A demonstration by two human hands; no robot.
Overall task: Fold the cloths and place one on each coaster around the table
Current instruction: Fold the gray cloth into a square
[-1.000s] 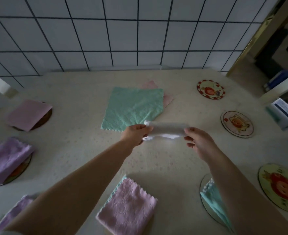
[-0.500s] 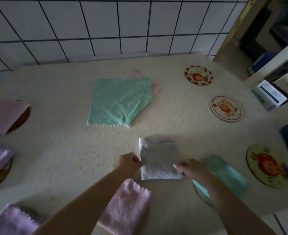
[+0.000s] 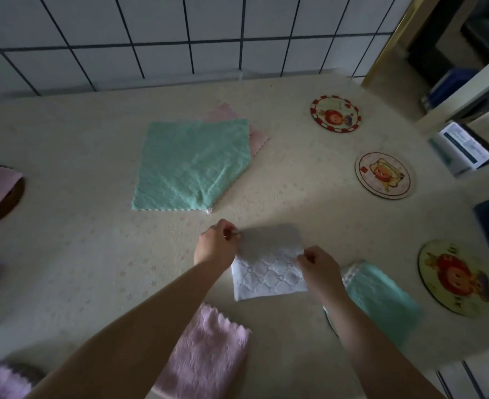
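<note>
Both hands, left (image 3: pixel 217 245) and right (image 3: pixel 318 264), pinch the white cloth (image 3: pixel 267 272) lying on the table (image 3: pixel 93 254).

Dim light; white tiled wall (image 3: pixel 151 27) with dark grout behind beige table (image 3: pixel 64 269), white shelving (image 3: pixel 468 110) at right.

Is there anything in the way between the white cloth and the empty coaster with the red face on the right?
Yes. The folded teal cloth lies between the white cloth and that coaster. Both hands pinch the white cloth, so it could be lifted over.
</note>
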